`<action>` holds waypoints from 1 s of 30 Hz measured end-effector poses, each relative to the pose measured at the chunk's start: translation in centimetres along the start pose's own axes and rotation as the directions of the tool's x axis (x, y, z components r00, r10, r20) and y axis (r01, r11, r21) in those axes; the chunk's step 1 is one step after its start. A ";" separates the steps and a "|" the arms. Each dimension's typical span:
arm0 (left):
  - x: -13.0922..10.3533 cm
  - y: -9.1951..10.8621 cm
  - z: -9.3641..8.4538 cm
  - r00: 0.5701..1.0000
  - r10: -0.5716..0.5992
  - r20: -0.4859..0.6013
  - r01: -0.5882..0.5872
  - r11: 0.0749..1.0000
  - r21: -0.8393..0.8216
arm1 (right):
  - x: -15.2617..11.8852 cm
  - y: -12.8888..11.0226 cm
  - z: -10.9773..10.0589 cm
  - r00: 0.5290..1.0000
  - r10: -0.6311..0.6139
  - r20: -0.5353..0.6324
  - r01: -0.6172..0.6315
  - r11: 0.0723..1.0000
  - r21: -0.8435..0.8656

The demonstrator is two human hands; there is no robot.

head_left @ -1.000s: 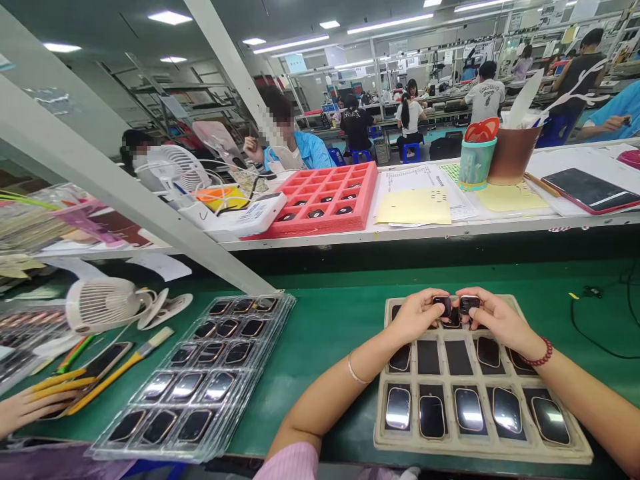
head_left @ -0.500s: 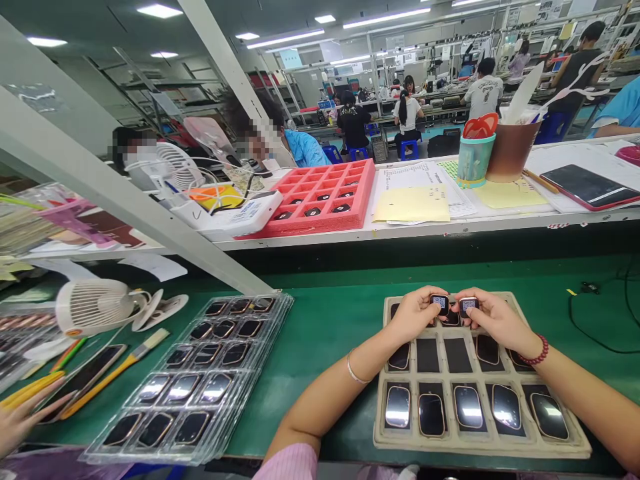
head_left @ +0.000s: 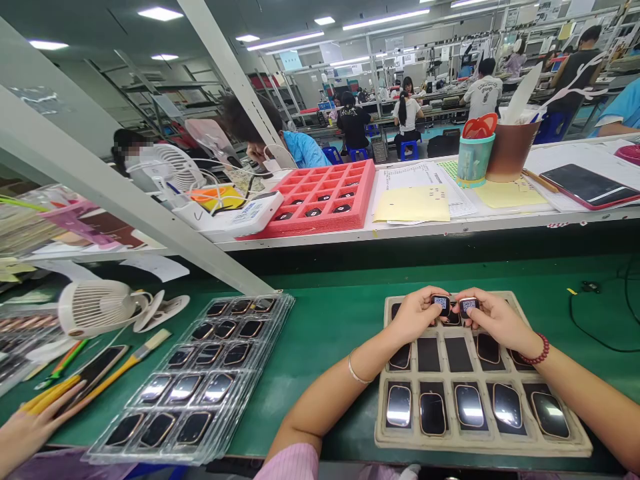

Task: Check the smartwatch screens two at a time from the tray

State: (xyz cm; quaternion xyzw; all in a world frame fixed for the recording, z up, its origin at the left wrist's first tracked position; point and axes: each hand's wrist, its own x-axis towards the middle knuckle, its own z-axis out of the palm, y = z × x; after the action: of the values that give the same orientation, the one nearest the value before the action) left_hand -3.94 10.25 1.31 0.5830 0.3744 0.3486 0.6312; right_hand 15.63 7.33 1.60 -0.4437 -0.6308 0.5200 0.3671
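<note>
both small screens have just woken: a second ago they were dark, and now each shows a pale square code. that suggests both watches have power and have reached the same display. your grip has barely moved.

your left hand (head_left: pixel 416 315) pinches the left watch (head_left: pixel 441 304), thumb on its front; your right hand (head_left: pixel 497 323) pinches the right watch (head_left: pixel 469 306) the same way, thumb over the lower part of its face. the fingers behind are mostly hidden.

you hold the two side by side, just apart, over the far edge of the tray (head_left: pixel 480 446), faces turned towards you. each has rounded corners, a black front and a thin gold-toned rim; the codes are too small to read.

below your hands, two pockets in the middle row show dark lining. the near row (head_left: pixel 469 407) holds five dark-faced watches, some catching white glare. a stack of clear trays (head_left: pixel 223 427) lies off to your left, also bearing watches.
</note>
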 end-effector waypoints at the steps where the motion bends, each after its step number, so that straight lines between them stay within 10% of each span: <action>1: 0.0 0.0 0.0 1.000 0.000 0.001 0.000 1.000 0.001 | 0.0 0.0 0.0 1.000 0.000 0.003 0.000 1.000 0.001; 30: 0.1 -0.8 -0.1 0.997 0.077 -0.032 -0.074 0.994 0.081 | 0.0 0.8 0.0 0.997 -0.053 0.060 0.057 0.997 -0.060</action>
State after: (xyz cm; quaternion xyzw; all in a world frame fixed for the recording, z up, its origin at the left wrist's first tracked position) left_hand -4.01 10.30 0.54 0.6152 0.3766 0.3673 0.5872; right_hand 15.81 7.34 0.81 -0.4220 -0.6690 0.5026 0.3490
